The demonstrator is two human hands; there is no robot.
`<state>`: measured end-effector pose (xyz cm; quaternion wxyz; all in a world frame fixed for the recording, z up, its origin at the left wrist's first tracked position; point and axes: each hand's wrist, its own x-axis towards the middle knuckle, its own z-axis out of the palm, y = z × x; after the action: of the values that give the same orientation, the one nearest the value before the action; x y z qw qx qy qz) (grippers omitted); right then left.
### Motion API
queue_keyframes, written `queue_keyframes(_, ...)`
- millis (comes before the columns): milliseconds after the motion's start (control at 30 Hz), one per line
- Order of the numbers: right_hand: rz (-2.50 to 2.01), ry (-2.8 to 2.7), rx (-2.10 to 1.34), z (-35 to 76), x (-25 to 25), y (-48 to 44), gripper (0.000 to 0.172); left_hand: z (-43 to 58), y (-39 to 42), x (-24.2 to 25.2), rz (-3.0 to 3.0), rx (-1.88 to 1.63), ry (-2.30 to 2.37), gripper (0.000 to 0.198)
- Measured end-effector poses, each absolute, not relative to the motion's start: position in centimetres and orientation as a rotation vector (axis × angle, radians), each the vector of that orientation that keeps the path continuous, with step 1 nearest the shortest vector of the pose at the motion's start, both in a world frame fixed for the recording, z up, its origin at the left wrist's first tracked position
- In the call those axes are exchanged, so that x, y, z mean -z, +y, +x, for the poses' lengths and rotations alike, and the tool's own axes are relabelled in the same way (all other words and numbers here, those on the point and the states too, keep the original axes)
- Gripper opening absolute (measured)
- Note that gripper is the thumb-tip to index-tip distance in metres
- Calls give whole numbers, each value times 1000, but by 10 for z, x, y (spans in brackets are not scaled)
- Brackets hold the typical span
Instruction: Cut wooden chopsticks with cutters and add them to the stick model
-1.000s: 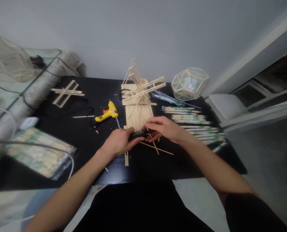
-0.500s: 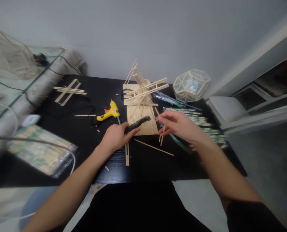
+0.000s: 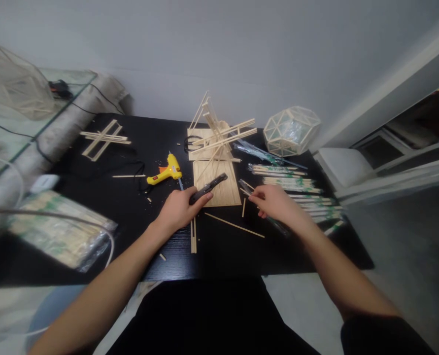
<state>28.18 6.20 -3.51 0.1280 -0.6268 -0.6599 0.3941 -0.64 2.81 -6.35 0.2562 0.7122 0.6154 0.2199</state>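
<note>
Dark tool [image 3: 209, 187] is gripped by left hand [image 3: 179, 208]; right hand [image 3: 273, 201] is bunched at clear wrapper [image 3: 245, 186], hold untellable. Slatted panel [image 3: 224, 197] could be scratched should the tool slip.

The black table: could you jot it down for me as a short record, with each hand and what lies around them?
Surface: black table
Left hand: grips dark hand tool
Right hand: beside clear wrapper; its grip is unclear
Centre: slatted wooden panel, stick structure beyond it
Left of panel: yellow glue gun
Far left: crossed-stick frame, bagged sticks
Right: wrapped sticks, many-sided frame
Near edge of panel: loose stick
</note>
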Motion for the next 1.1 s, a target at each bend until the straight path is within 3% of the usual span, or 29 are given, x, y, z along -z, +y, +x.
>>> queue_keyframes(133, -1926, -2026, -916, 283, 43, 68, 30, -6, 28, 65, 1946, -604, 1669, 55)
queue_keyframes(433, -1876, -2075, -763, 293, 29, 73, 24, -5, 28, 70, 1989, -587, 1699, 55)
queue_keyframes(700, -1789, -1744, -821, 318, 4, 90, 15, -2, 26, 73, 2042, -523, 1733, 56)
queue_keyframes(933, -1625, -1705, -852, 310, 6, 100, 27, -1, 26, 71, 2045, -419, 1762, 58)
queue_keyframes(1100, -1890, -1966, -737, 301, 19, 100, 10, 0, 26, 70, 2043, -371, 1791, 57)
